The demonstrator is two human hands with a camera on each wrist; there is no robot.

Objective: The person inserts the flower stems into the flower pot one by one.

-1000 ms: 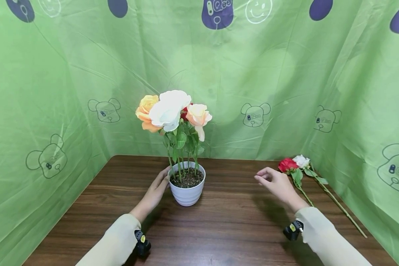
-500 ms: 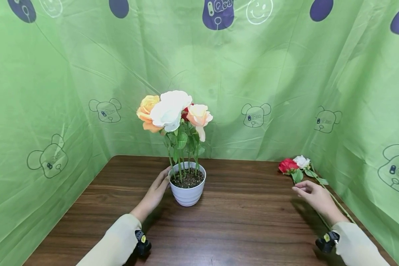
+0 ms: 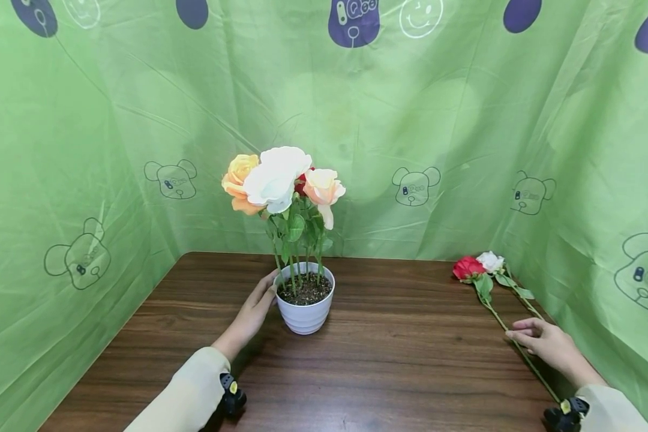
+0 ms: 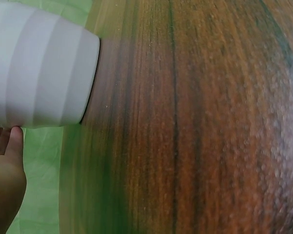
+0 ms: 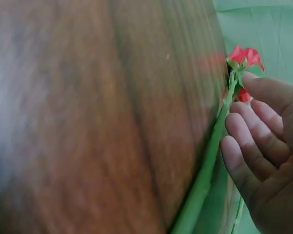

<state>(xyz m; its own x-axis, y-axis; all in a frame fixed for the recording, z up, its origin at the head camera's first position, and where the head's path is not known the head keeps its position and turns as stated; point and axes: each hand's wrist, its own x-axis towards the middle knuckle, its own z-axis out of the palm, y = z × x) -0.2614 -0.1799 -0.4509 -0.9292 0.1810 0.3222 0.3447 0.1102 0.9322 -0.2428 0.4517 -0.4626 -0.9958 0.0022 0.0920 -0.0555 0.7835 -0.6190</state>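
Note:
A white ribbed flower pot (image 3: 305,318) with dark soil stands upright left of the table's middle. Artificial roses rise from it: an orange one (image 3: 241,180), a large white one (image 3: 275,179), a peach one (image 3: 323,187) and a partly hidden red one. My left hand (image 3: 252,312) rests against the pot's left side; in the left wrist view its fingertips touch the wall. At the right, my right hand (image 3: 553,348) hovers at the stem of a red rose (image 3: 468,269) lying on the table. The right wrist view shows loosely bent fingers (image 5: 256,141) beside that stem (image 5: 205,170), not closed round it.
A second loose rose, white (image 3: 489,261), lies behind the red one, its stem partly hidden by my right hand. Green printed cloth (image 3: 367,120) surrounds the brown wooden table (image 3: 389,360) at the back and sides.
My right hand has moved rightward and toward me, from left of the loose roses to the red rose's stem. My left hand and the pot have stayed in place.

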